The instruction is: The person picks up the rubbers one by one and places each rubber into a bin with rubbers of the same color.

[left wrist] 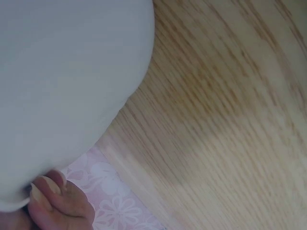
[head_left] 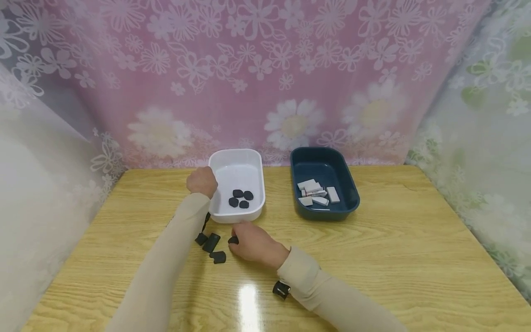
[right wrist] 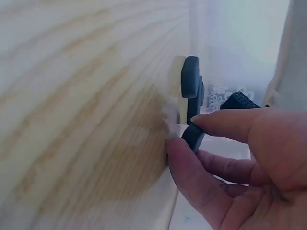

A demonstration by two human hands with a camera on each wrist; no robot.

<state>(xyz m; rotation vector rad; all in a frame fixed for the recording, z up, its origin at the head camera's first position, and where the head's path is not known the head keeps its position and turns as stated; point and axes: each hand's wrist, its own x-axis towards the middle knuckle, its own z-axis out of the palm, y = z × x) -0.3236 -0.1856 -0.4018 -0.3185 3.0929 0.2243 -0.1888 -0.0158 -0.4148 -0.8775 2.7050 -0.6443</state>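
My left hand (head_left: 202, 181) grips the left rim of a white plastic tub (head_left: 236, 218). In the left wrist view its curled fingers (left wrist: 67, 201) hook over the edge of the tub's smooth wall (left wrist: 72, 81). Several small rounded black pieces (head_left: 233, 202) lie inside, toward the near end. Just in front of the tub, my right hand (head_left: 254, 243) pinches a small flat black piece (right wrist: 193, 137) between thumb and finger, close to the tabletop. Left of that hand, more black pieces lie on the wood, including a rectangular block (head_left: 211, 242) and a notched one (head_left: 217, 257).
A dark blue tub (head_left: 327, 215) stands to the right, with several white blocks (head_left: 333, 194) and a small printed stick in it. Both tubs sit near the table's back edge, before a pink flowered curtain (head_left: 232, 106). Small black device (head_left: 281, 289) at my right cuff.
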